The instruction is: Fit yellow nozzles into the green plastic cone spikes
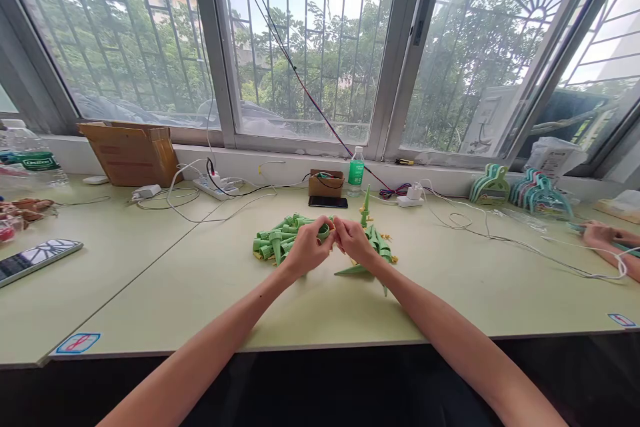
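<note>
My left hand (307, 247) is closed round a green plastic watering spike (324, 232), whose round open collar shows between the fingers. Against it, the fingertips of my right hand (353, 240) are pinched together; what they hold, if anything, is too small and covered to make out. Left of my hands is a heap of green spikes (277, 240) with cylindrical collars and small yellow parts. Behind and beside my right hand lie more green cone-shaped spikes (379, 245) with yellow valves. One spike (366, 203) points upward there.
A black phone (327, 202), a small brown box (326, 183) and a green-labelled bottle (356, 172) stand at the back. Cables run from a power strip (216, 188). Another phone (40, 260) lies left. At right are hangers (490, 185) and another person's hand (599, 233).
</note>
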The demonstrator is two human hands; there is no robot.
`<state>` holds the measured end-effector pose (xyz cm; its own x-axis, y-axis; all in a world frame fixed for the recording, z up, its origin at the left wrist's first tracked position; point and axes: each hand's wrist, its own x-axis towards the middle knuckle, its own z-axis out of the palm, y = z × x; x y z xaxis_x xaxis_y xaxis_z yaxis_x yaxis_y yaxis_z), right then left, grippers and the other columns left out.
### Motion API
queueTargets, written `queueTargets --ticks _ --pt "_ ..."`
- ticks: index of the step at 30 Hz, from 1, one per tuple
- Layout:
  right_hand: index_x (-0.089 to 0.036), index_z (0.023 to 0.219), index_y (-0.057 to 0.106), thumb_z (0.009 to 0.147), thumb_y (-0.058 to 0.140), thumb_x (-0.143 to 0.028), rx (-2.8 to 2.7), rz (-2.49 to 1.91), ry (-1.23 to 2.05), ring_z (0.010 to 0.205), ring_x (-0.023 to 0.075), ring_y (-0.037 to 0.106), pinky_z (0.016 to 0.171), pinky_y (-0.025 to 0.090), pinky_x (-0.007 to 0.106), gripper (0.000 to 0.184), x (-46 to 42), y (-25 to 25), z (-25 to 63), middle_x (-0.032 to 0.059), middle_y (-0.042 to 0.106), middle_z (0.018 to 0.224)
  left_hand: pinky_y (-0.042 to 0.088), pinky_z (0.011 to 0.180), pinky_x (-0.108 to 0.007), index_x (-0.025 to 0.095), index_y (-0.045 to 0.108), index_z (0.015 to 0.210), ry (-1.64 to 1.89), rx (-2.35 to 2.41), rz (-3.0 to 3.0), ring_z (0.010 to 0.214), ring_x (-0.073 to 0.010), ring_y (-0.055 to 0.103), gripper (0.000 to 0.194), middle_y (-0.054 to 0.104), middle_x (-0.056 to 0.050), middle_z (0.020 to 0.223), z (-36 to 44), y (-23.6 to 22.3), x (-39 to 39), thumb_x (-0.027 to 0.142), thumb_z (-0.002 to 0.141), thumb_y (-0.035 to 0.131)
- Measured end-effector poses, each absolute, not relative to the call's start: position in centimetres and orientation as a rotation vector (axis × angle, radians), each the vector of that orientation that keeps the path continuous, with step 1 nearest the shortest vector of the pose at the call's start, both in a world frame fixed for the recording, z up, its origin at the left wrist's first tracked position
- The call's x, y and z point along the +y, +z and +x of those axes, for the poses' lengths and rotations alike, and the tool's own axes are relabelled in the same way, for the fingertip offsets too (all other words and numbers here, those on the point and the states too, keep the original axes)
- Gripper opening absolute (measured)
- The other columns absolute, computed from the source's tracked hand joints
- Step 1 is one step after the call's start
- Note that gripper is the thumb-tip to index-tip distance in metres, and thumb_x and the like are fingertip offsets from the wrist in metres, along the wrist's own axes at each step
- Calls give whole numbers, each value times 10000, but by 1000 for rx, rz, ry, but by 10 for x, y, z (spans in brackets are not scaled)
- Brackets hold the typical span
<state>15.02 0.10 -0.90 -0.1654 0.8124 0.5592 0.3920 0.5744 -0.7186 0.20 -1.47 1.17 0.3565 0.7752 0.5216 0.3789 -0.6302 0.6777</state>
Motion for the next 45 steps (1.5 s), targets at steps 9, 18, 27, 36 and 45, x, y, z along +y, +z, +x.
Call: queueTargets --ticks 9,18,27,36,45 --pt "-204 523 383 931 263 -639 -1749 -1037 521 413 101 407 459 321 234 608 1 -9 149 -17 413 406 368 449 -203 187 514 885 1179 982 2216 428 -87 503 147 608 21 630 1 11 -16 329 849 511" --pt "-204 533 393 936 253 -629 -1774 -1046 489 432 105 424 471 328 234 602 0 -8 148 -10 437 417 354 464 -204 184 525 911 1194 1002 2269 437 -78 462 150 598 29 637 1 11 -16 317 848 496" --pt "-198 537 421 939 258 -619 -1784 -1042 495 445 109 446 483 341 230 604 0 -9 148 -1 469 430 314 472 -210 183 522 902 1179 1041 2301 426 -66 379 139 561 39 615 1 9 -15 303 846 479" --pt "-199 519 405 950 252 -609 -1812 -1037 474 433 100 417 490 327 232 614 1 -11 148 -12 447 424 287 472 -214 192 515 879 1176 1043 2318 424 -66 335 114 511 56 599 0 7 -13 293 839 479" --pt "-201 517 405 963 250 -584 -1845 -1048 440 436 102 402 510 320 242 608 2 -14 148 -22 423 422 316 506 -229 186 527 878 1136 1058 2373 458 -78 364 113 549 33 660 -1 8 -11 279 844 473"
